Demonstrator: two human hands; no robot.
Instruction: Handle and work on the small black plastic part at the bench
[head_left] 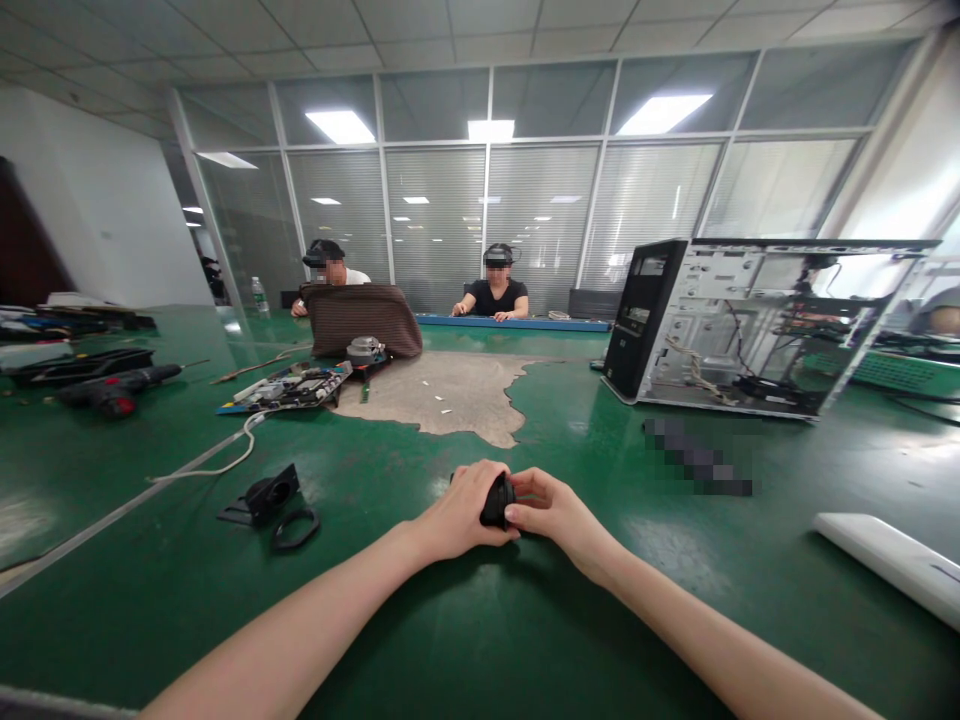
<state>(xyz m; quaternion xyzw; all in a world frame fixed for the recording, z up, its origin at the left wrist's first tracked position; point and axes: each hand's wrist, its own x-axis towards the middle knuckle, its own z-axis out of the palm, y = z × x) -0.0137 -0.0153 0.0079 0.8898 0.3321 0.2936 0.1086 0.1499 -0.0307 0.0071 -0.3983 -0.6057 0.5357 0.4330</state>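
A small black rounded part (pixel 495 502) is held between my hands just above or on the green tabletop; its exact kind is hard to make out. My left hand (pixel 466 510) wraps over it from the left and covers most of it. With thumb and fingertips, my right hand (pixel 544 502) pinches its right end. To the left of my hands lie a black plastic bracket with a round opening (pixel 270 494) and a black ring (pixel 295 528).
An open computer case (pixel 652 325) stands at the right, with a white flat box (pixel 889 560) nearer. Circuit boards (pixel 289 388), a power drill (pixel 120 388) and a cable (pixel 232 462) lie left. Two people (pixel 495 295) sit across the table (pixel 585 640).
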